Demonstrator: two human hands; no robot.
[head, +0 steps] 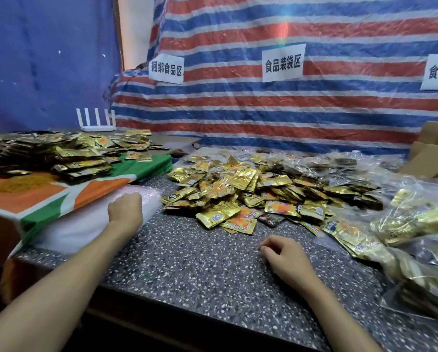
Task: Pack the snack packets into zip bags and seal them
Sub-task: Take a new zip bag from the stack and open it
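A big heap of gold snack packets (240, 191) lies on the speckled table (200, 270) ahead of me. A stack of clear zip bags (91, 222) sits at the table's left edge. My left hand (125, 208) rests on top of that stack with its knuckles toward me; its fingers bend down out of sight, so a grip cannot be made out. My right hand (285, 254) lies on the bare table in front of the heap, fingers loosely curled and holding nothing. Filled clear bags of packets (416, 224) pile up at the right.
A second table at left has an orange, green and white cloth (60, 194) and stacked dark-gold packets (55, 156). A white router (97, 121) stands behind them. A striped tarp with paper signs (282, 62) forms the back wall. Cardboard boxes (433, 151) sit far right.
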